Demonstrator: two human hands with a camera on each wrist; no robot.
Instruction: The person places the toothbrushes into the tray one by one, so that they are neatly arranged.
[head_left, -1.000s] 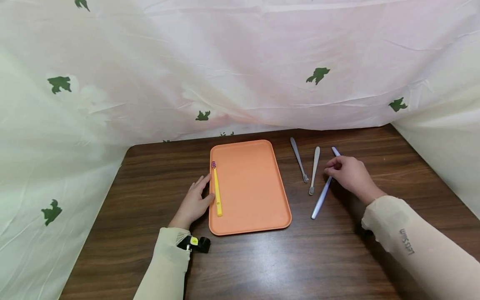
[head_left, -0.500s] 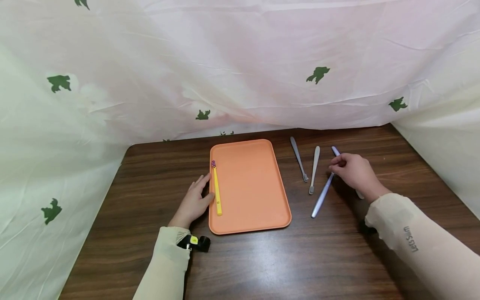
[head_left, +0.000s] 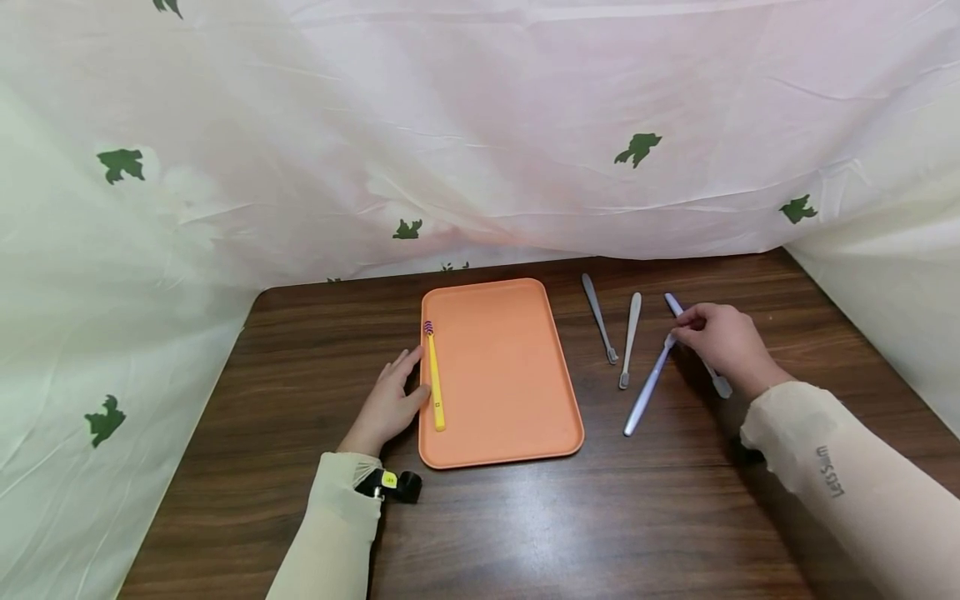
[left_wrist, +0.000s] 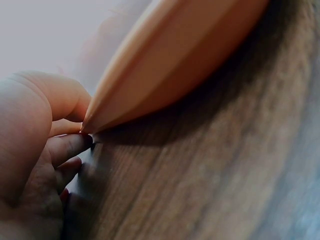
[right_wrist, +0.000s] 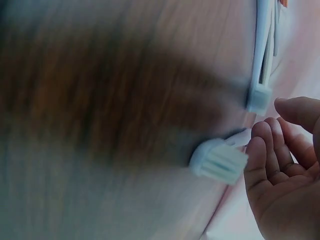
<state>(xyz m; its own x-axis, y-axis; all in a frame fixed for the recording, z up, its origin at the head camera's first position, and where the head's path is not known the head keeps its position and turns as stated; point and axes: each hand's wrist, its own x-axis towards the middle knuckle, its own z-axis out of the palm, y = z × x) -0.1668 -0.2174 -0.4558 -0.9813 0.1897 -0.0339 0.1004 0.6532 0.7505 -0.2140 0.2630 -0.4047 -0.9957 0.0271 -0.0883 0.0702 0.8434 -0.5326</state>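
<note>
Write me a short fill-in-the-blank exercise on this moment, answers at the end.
1. The toothbrush on the orange tray has a handle coloured ____.
2. Touching the tray's edge is the person's ____ hand.
3. On the table beside the tray lie ____ more toothbrushes.

Missing words: yellow; left; four.

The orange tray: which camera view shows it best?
The head view: the orange tray appears nearly whole from above, with the left hand at its edge. The left wrist view shows only a blurred part, cut off by the frame. The right wrist view has a tiny orange patch, too small to identify.
</note>
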